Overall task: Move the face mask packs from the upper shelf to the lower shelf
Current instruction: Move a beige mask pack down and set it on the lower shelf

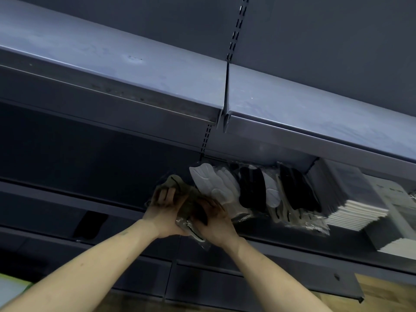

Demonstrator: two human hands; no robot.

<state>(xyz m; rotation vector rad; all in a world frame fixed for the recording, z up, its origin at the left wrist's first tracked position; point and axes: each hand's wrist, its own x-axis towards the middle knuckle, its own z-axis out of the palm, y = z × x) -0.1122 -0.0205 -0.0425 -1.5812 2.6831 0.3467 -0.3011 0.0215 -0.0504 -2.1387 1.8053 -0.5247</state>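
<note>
Both my hands reach up to a shelf (258, 242) where several clear-wrapped face mask packs (252, 190) lean in a row: white, black and beige ones. My left hand (163, 208) and my right hand (213, 221) together grip an olive-grey mask pack (186, 203) at the left end of the row, fingers curled round its plastic wrap. One black mask pack (90, 224) lies alone to the left on what looks like a lower shelf.
A wide grey shelf (135, 70) juts out overhead, with a slotted upright (235, 34) splitting it. Stacks of white and grey flat boxes (351, 199) stand right of the masks. A lower shelf edge (270, 289) and wooden floor (382, 293) show below.
</note>
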